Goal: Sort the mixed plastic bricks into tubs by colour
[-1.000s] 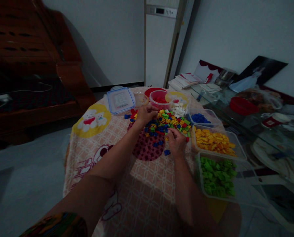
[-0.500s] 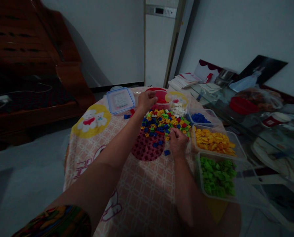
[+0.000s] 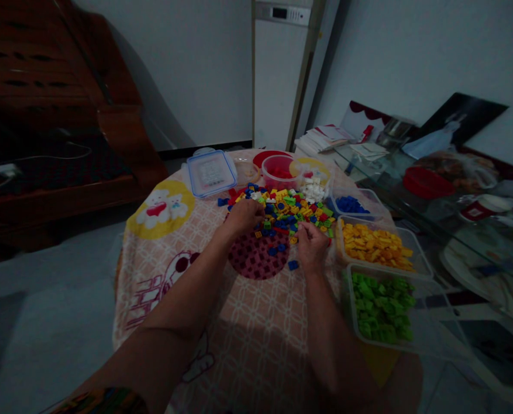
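A mixed heap of small plastic building bricks point(image 3: 288, 208) in yellow, blue, green, red and white lies on the cloth-covered round table. At the heap's left side my left hand point(image 3: 247, 217) reaches in, fingers bent down and closed together at the bricks; whatever they hold is hidden. My right hand point(image 3: 311, 244) rests at the near right edge of the heap, thumb and forefinger pinched; anything between them is too small to make out. A few blue bricks point(image 3: 293, 265) lie loose between the hands and the near side.
Right of the heap stand clear boxes of blue bricks point(image 3: 350, 205), yellow bricks point(image 3: 375, 247) and green bricks point(image 3: 381, 307). Behind it are a round tub point(image 3: 278, 181) with red bricks, white bricks point(image 3: 314, 190) and a blue-rimmed lid point(image 3: 211, 173). A cluttered glass table point(image 3: 394, 172) adjoins.
My left hand has come back from above the round tub of red bricks, down and nearer to the left side of the heap. My right hand has stayed almost in place.
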### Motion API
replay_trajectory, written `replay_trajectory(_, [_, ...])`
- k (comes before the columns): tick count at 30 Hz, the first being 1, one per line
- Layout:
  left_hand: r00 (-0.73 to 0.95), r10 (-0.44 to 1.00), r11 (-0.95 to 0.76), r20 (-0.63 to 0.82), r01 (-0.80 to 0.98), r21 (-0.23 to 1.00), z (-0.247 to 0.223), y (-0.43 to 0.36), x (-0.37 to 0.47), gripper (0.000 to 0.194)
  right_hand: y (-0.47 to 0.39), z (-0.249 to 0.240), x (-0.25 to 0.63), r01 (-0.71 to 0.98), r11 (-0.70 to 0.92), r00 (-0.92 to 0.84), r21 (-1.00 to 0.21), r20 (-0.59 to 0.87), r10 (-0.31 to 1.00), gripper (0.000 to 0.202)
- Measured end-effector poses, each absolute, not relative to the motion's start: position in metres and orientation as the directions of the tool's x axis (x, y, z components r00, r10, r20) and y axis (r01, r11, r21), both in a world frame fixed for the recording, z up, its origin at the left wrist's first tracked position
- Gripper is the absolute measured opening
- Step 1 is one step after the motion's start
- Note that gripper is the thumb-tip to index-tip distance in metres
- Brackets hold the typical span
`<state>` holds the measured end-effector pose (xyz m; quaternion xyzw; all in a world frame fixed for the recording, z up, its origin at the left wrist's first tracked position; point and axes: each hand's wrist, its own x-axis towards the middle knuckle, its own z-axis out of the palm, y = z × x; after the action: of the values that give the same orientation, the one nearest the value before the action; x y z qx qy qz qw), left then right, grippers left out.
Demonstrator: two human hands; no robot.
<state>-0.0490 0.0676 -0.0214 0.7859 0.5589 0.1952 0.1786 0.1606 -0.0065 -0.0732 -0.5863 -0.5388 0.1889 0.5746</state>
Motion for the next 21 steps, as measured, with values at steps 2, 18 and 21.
replay_trajectory(2, [0.295, 0.953, -0.298, 0.074, 0.856, 0.422, -0.021, 0.066, -0.048, 0.013, -0.006, -0.073, 0.161, 0.41, 0.242, 0.345, -0.879, 0.395, 0.851, 0.033])
replay_trajectory(18, [0.139, 0.99, -0.14, 0.017, 0.977, 0.159, -0.023, 0.048, -0.02, 0.022, -0.005, -0.074, 0.161, 0.43, 0.246, 0.345, -0.869, 0.41, 0.844, 0.032])
replay_trajectory(21, [0.133, 0.991, -0.134, 0.013, 0.98, 0.148, -0.023, 0.048, -0.02, 0.025, -0.006, -0.074, 0.16, 0.418, 0.248, 0.344, -0.874, 0.405, 0.847, 0.031])
